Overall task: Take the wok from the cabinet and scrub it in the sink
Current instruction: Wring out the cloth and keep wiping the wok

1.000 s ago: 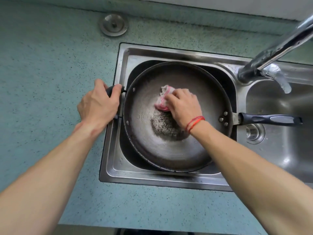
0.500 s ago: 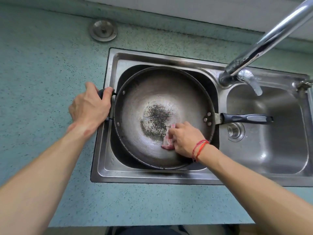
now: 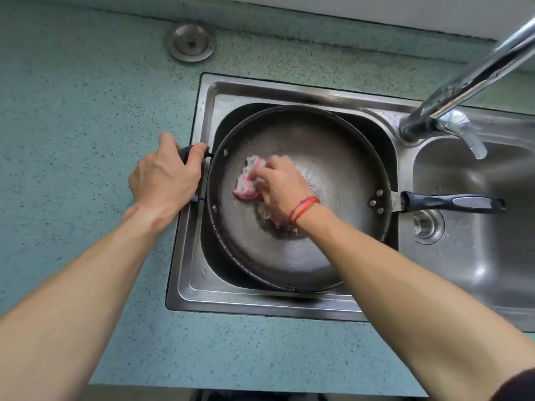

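The wok [image 3: 333, 169] sits in the left basin of a steel double sink [image 3: 185, 285], nearly filling it, its rim reaching close to the basin walls. At the wok's 9 o'clock the left hand [image 3: 165, 178] grips the short black side handle [image 3: 188, 151], fingers and thumb curled tight round it over the sink's left edge. At 3 o'clock the long black handle [image 3: 451, 201] juts out over the right basin, above the drain strainer [image 3: 425, 225]. The right hand [image 3: 278, 186] is inside the wok, fingers bunched on a pink-and-white cloth [image 3: 249, 180] and pressing it to the inner wall at about 9 o'clock from the middle — the cloth shows past the fingertips, toward the left hand. A red cord bracelet [image 3: 304, 208] circles the right wrist. The faucet [image 3: 463, 85] stands at the wok's 2 o'clock, its spout slanting up and out of view. A round metal cap [image 3: 191, 41] lies on the speckled green countertop [image 3: 86, 111] at 11 o'clock, well apart from the sink.
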Tool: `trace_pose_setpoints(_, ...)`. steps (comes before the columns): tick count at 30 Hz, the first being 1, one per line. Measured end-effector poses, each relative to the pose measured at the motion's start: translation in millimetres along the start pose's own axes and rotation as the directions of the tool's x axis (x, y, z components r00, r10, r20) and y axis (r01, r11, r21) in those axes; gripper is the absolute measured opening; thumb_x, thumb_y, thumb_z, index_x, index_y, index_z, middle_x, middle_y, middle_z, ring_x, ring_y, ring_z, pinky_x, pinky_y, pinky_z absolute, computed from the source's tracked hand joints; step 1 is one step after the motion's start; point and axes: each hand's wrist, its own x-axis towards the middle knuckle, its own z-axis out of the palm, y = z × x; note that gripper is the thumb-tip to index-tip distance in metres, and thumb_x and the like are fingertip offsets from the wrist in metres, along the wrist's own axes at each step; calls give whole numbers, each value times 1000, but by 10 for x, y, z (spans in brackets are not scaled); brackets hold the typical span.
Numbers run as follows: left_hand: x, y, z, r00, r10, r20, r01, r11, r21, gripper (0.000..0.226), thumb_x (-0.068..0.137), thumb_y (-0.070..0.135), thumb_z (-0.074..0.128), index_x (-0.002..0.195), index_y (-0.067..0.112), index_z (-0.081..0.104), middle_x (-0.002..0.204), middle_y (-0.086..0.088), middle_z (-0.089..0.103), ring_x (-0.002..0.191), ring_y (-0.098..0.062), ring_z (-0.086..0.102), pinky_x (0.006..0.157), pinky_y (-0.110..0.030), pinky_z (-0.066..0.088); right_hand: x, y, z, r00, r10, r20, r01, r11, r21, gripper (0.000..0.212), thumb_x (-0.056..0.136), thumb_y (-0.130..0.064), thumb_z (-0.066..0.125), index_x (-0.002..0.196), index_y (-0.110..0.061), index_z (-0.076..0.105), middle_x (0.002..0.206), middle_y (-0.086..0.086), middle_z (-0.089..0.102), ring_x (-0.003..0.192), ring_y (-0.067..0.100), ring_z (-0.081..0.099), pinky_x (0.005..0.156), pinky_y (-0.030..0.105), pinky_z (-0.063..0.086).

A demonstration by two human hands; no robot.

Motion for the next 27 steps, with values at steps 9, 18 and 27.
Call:
trace_pose_setpoints(9, -21, 20, -11, 1000, -16, 2, 16, 1000, -18, 54, 95, 66, 34, 101, 13, 44, 78, -10, 63, 79, -33, 54, 74, -44, 40, -361, 575, -560, 935, 349, 57, -290, 850, -440, 36, 85, -16, 61, 121, -20, 55, 118, 8, 52, 112, 31, 45, 77, 41, 50)
trace_pose_setpoints(18, -45, 63, -39, 999, -33, -7, 33, 999, -23, 53, 97, 62, 38, 102, 11, 45, 72, -5, 52, 76, -31, 50, 72, -41, 36, -1011, 165, -576, 817, 287, 501, -88, 919, -383, 23, 85, -32, 54, 107, -28, 57, 111, 0, 56, 102, 26, 53, 80, 38, 50)
trace_pose_setpoints(27, -17, 3, 26, 1000, -24, -19, 24, 1000, -3, 52, 96, 65, 32, 100, 14, 42, 68, -7, 63, 75, -31, 52, 71, -40, 34, -624, -339, 66, 974, -121, 193, 83, 978, 194, 16, 82, -12, 58, 96, -20, 60, 89, 5, 53, 83, 25, 50, 70, 41, 49)
